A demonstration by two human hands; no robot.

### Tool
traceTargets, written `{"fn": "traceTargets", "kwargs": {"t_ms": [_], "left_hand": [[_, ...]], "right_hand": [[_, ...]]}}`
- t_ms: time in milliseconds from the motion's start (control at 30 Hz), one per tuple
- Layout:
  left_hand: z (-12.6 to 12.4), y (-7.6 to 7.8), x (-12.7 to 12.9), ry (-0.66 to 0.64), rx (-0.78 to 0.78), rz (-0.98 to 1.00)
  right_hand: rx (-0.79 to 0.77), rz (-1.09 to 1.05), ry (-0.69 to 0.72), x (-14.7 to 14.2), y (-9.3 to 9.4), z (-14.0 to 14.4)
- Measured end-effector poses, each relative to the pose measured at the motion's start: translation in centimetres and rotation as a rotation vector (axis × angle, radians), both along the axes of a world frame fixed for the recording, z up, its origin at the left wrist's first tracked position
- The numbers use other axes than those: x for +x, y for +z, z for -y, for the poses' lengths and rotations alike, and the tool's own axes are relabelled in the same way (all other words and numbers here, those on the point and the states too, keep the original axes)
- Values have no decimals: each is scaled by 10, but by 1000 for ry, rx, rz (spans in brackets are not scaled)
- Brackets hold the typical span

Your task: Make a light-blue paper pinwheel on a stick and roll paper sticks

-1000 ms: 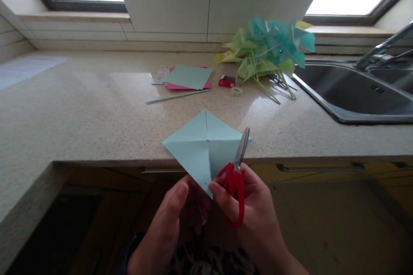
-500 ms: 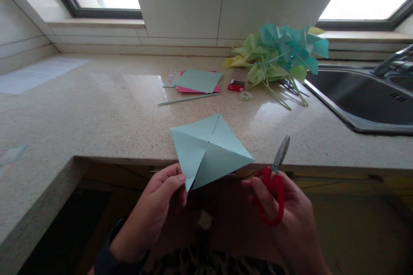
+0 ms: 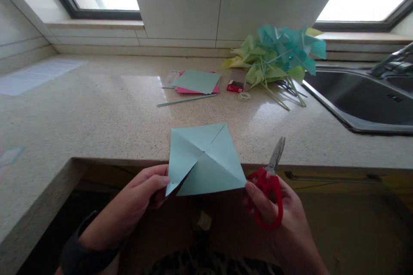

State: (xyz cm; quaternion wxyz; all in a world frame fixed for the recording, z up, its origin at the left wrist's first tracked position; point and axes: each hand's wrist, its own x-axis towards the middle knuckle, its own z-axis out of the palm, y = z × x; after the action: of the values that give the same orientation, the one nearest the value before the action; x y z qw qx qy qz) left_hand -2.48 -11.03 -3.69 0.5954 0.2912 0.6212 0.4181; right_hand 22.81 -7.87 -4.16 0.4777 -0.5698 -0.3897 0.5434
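Note:
A light blue square sheet of paper [image 3: 216,159] is held over the counter's front edge. It has crease lines, a small dark dot near its middle, and slits running in from two corners. My left hand [image 3: 145,193] pinches its lower left corner, beside the open slit. My right hand [image 3: 277,215] holds red-handled scissors [image 3: 273,159] in its palm, blades pointing up and nearly closed. The right thumb and fingertips also touch the paper's lower right corner.
Behind lie stacked blue and pink paper sheets [image 3: 198,80], a thin stick [image 3: 185,100], a small red box [image 3: 236,85] and a tape roll [image 3: 244,96]. Paper pinwheels [image 3: 277,51] on sticks lie by the sink [image 3: 364,103]. A printed sheet [image 3: 38,75] is at far left.
The paper has turned and its lower right corner has come to my right hand's fingertips. My left hand has moved a little left with its corner. The scissors stay in my right hand.

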Motion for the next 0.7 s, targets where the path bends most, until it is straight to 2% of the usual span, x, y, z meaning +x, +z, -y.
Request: {"fn": "traceTargets", "kwargs": {"t_ms": [100, 267, 400, 533, 700], "left_hand": [[0, 3, -6, 10, 12, 6], [-4, 7, -9, -159, 156, -43], [-5, 12, -11, -189, 179, -98], [-7, 19, -14, -183, 180, -105], [-12, 25, -15, -285, 188, -216]], "right_hand": [[-34, -37, 15, -4, -2, 2], [-90, -114, -27, -8, -6, 4], [-115, -156, -20, -3, -12, 2], [-74, -86, 41, 4, -17, -2], [-6, -68, 147, 0, -18, -3]]}}
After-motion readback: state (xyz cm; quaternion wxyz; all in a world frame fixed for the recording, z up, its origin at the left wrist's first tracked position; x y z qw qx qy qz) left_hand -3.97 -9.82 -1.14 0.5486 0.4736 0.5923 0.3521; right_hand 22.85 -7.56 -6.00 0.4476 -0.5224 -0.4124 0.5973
